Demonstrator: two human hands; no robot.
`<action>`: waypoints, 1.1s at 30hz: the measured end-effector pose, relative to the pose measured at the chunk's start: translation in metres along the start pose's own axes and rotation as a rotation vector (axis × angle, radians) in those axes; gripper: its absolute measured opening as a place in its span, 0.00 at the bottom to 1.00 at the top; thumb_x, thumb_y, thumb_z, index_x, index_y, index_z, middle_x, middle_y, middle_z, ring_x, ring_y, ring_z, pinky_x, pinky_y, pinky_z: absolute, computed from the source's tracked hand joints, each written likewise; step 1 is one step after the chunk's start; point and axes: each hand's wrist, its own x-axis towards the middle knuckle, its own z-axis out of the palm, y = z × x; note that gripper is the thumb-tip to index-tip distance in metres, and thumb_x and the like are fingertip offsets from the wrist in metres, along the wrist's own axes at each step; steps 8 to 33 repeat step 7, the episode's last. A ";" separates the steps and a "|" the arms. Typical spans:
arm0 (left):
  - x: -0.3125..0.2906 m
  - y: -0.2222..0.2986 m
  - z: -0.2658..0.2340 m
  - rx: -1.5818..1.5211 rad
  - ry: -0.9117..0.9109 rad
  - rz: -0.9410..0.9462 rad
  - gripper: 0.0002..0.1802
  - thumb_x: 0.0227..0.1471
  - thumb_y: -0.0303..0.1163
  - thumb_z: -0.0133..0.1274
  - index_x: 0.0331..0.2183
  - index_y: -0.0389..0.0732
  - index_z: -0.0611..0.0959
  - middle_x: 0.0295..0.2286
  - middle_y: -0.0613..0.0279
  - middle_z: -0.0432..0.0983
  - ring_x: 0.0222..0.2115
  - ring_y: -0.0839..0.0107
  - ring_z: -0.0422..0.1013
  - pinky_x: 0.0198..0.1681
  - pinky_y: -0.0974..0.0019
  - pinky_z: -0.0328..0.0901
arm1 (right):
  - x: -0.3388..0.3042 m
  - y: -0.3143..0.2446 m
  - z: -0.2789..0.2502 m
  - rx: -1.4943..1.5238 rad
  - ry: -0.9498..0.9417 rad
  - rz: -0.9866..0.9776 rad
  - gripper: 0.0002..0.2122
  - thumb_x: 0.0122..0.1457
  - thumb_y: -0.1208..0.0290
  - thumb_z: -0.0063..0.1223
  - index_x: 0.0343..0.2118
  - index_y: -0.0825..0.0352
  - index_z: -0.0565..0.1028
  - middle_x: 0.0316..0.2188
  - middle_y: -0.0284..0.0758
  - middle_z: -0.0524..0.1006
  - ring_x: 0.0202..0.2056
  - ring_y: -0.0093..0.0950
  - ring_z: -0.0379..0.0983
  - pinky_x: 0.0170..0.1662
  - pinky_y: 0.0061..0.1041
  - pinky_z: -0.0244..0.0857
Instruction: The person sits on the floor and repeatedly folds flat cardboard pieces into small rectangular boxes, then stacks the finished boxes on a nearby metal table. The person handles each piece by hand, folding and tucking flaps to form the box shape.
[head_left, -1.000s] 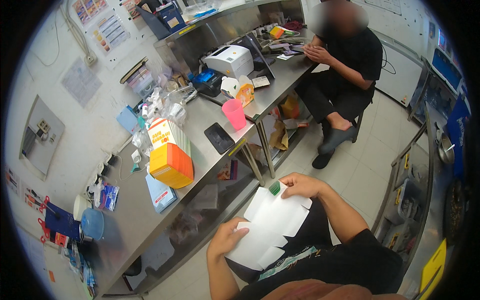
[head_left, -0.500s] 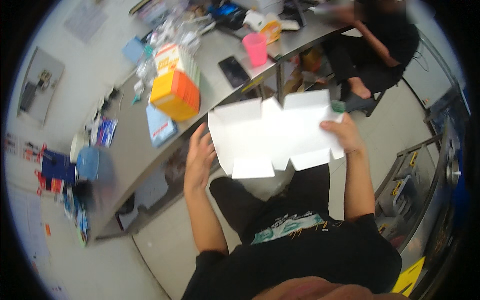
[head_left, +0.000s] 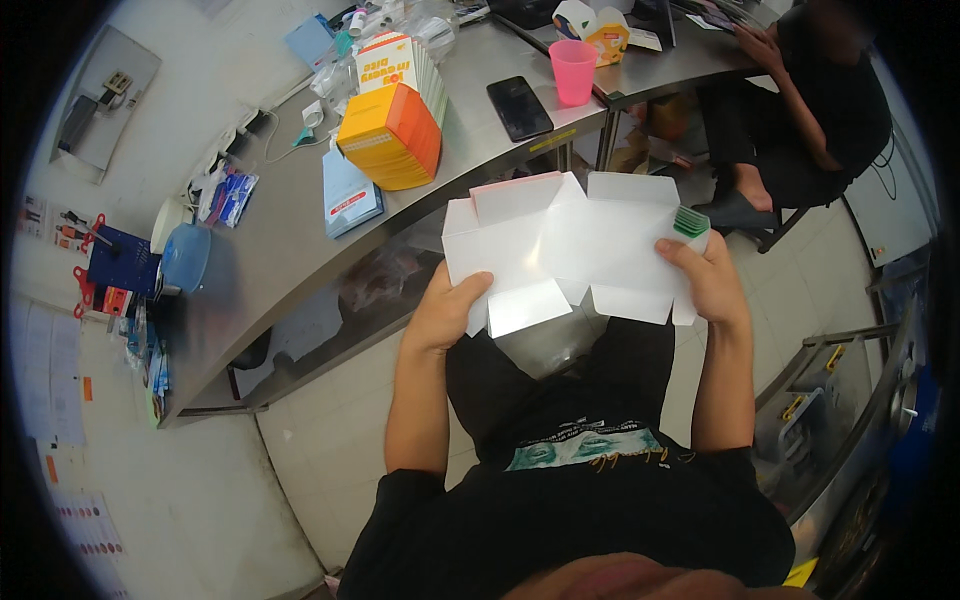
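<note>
An unfolded white cardboard box blank with several flaps hangs over my lap, its inner side up. My left hand grips the blank's left end, thumb on top and fingers hidden beneath. At the opposite end, my right hand pinches the blank between thumb and fingers, next to a green striped patch at its corner. The blank is bent slightly along its middle crease.
A steel table holds stacked orange and yellow cartons, a light-blue box, a black phone and a pink cup. Another person sits at the far right. A metal rack stands on the right.
My left hand, apart from the blank with fingers spread before, now grips its left end. The right hand keeps its hold. My view has shifted, so the table sits differently.
</note>
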 end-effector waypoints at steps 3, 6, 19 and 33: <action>0.005 -0.005 0.007 0.076 0.025 0.097 0.26 0.57 0.24 0.46 0.57 0.26 0.74 0.49 0.54 0.77 0.49 0.67 0.73 0.57 0.63 0.65 | -0.001 -0.009 0.014 -0.062 -0.029 -0.005 0.09 0.65 0.72 0.56 0.43 0.71 0.80 0.35 0.29 0.81 0.35 0.16 0.75 0.40 0.21 0.69; 0.005 -0.019 0.015 0.242 0.154 0.141 0.28 0.58 0.25 0.47 0.59 0.26 0.72 0.51 0.49 0.76 0.52 0.63 0.71 0.59 0.61 0.64 | -0.003 -0.001 0.019 -0.100 -0.035 0.014 0.09 0.65 0.71 0.57 0.43 0.71 0.80 0.33 0.29 0.81 0.34 0.17 0.75 0.39 0.22 0.69; 0.007 -0.019 0.017 0.295 0.189 0.154 0.30 0.58 0.26 0.46 0.61 0.27 0.70 0.53 0.44 0.74 0.54 0.58 0.70 0.62 0.60 0.62 | -0.001 -0.002 0.020 -0.101 -0.039 0.008 0.09 0.65 0.71 0.57 0.43 0.71 0.80 0.33 0.29 0.81 0.34 0.17 0.75 0.39 0.22 0.69; 0.007 -0.019 0.017 0.295 0.189 0.154 0.30 0.58 0.26 0.46 0.61 0.27 0.70 0.53 0.44 0.74 0.54 0.58 0.70 0.62 0.60 0.62 | -0.001 -0.002 0.020 -0.101 -0.039 0.008 0.09 0.65 0.71 0.57 0.43 0.71 0.80 0.33 0.29 0.81 0.34 0.17 0.75 0.39 0.22 0.69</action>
